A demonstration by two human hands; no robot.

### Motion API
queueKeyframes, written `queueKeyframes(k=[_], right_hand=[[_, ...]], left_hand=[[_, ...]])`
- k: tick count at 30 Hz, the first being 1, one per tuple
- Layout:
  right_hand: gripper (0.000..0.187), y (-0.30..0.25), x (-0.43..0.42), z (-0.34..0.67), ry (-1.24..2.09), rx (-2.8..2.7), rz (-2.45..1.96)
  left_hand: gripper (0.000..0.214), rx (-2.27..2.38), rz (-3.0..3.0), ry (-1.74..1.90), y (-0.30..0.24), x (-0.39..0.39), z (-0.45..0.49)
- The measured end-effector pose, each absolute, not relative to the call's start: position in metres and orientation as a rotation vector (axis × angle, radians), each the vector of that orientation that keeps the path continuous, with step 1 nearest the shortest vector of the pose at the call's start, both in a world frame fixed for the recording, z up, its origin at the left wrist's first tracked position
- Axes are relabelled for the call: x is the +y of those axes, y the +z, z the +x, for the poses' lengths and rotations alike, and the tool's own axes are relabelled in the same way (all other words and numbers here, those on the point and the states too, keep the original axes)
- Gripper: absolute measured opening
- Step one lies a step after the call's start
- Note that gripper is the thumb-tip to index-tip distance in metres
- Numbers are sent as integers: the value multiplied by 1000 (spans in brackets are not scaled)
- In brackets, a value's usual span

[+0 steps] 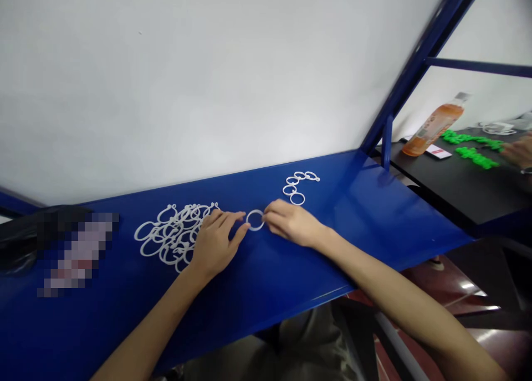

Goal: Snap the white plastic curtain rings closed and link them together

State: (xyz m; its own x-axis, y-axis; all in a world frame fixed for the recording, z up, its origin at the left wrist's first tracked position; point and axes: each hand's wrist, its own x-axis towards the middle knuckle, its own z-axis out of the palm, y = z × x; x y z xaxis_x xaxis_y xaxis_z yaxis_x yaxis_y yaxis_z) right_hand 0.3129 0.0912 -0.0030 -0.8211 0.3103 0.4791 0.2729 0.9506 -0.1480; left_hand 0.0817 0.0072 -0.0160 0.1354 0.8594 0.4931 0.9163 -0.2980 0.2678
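Note:
A white plastic ring [254,230] stands out against the blue tabletop between my two hands. My right hand [291,221] pinches its right edge, with the fingers curled together. My left hand [218,238] has its thumb and index finger spread, and the thumb tip is at the ring's left edge. Beside and partly under the left hand lies a tangled pile of white rings [168,237] with small knobs on them. Behind my right hand, several white rings [292,181] form a curved row; they look linked end to end.
The blue table [266,287] meets a white wall. A black bag [20,242] and a blurred-out item [78,253] lie at left. At right, a blue metal frame [386,121] separates a black table [453,187] holding an orange drink bottle [434,126], green pieces [476,156] and another person's hand [519,151].

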Motion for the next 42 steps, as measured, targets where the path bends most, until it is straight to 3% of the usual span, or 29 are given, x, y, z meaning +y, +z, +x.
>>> queueKeyframes(k=[7,13,34,42], right_hand=[[8,-9,158,383,96,-1896,-1534],[14,-12,168,403,125,-1771,-1908],[18,-14,165,398,151,-1796,-1986],[15,-6,159,391,-14,-1738,-1833]], left_hand=[[60,-1882,-2009,-384,-27,13,70],[51,-1837,-1953,-393,-32,14,67],[26,-1771,-2018,-330,-30,15,56],[7,-1787,-2087,-713,-25,13,69]])
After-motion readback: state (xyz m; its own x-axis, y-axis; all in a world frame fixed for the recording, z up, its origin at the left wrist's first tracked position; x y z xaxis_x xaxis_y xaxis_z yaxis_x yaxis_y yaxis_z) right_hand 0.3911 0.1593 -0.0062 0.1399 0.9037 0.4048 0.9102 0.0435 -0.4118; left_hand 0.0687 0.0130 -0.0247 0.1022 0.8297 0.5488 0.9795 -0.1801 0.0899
